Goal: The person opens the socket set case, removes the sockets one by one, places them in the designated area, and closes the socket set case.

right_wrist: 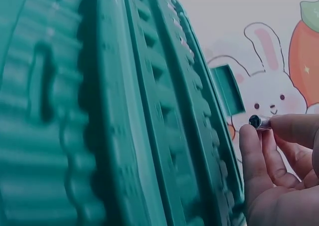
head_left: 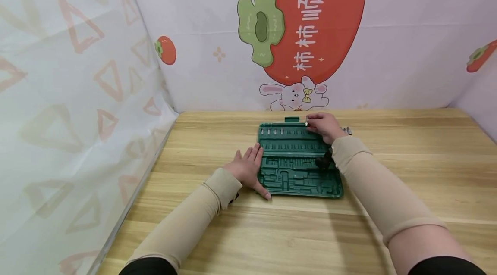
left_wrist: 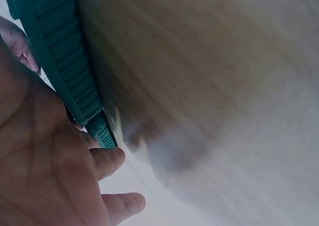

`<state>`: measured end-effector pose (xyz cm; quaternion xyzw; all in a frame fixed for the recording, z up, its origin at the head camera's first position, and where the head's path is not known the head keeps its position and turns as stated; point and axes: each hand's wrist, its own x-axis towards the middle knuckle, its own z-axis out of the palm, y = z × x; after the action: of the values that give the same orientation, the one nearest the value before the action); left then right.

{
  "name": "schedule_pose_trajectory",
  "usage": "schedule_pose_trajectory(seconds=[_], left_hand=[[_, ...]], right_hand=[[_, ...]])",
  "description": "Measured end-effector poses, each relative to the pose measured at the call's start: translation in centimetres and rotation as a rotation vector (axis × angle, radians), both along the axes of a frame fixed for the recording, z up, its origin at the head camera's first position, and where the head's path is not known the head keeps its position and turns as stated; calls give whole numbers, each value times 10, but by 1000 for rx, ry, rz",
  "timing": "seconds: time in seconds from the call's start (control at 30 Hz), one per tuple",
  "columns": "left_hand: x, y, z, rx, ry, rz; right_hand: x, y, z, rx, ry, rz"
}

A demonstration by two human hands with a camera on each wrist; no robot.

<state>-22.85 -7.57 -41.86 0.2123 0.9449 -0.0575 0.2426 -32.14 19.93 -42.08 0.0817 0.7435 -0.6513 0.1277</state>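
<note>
A green plastic tool case (head_left: 295, 154) lies opened out on the table, with moulded slots in both halves. Several small silver sockets (head_left: 275, 131) stand at the left of its top row. My right hand (head_left: 325, 126) is over the far right part of the case. Between thumb and fingertip it pinches a small metal socket (right_wrist: 257, 121), whose hollow end shows in the right wrist view. My left hand (head_left: 246, 169) rests against the left edge of the case, fingers extended and thumb along the near corner. In the left wrist view its palm (left_wrist: 45, 151) faces the case's side.
More small metal pieces (head_left: 347, 130) lie just right of my right hand, partly hidden by it. A green latch tab (head_left: 292, 119) sticks out from the far edge. Behind the wooden table (head_left: 419, 158) hangs a printed cloth (head_left: 209, 16).
</note>
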Motion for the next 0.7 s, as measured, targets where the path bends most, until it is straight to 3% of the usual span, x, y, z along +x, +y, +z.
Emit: schedule_pose_trajectory(seconds=[0.7], left_hand=[[-1,-1,-4,20,8,-4]], right_hand=[[9,40,3,161,67,27]])
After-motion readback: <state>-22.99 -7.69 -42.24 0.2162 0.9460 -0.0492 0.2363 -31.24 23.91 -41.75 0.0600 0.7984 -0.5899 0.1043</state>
